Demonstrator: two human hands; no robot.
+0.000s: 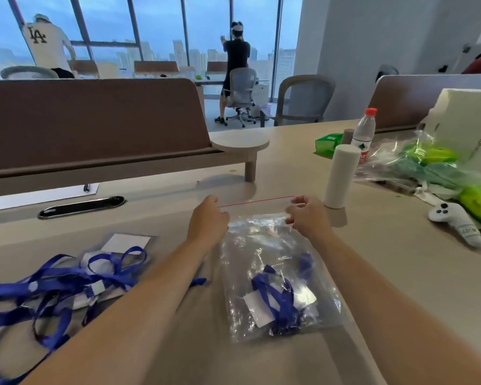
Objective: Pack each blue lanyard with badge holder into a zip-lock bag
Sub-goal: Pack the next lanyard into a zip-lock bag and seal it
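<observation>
A pale desk (386, 259) fills the lower view, backed on the far left side by a brown divider panel (95, 120). A white box (467, 126) stands at the right edge, and a clear sack of green items (428, 165) lies in front of it.

A loose pile of blue lanyards (61, 287) with clear badge holders is spread on the desk to the left of the left forearm, unpacked.

A zip-lock bag (261, 245) lies flat on the desk between the two forearms, its mouth turned away from the person. One packed lanyard (278, 298) with its badge holder (257, 308) is seen inside, bunched in the near half of the bag.

The bag's far edge, marked by a red seal line (256, 202), is stretched between the hands. Its left end is pinched by the left hand (207, 220) and its right end by the right hand (306, 215), the fingers of each curled in on the plastic. Whether the seal is pressed closed cannot be told.

A white cylinder (340, 176) stands upright just beyond the right hand. A red-capped water bottle (364, 134) stands behind it. A white controller (456, 220) lies near the right edge. A pen (86, 187) rests on a sheet of paper (39, 194) at far left.
</observation>
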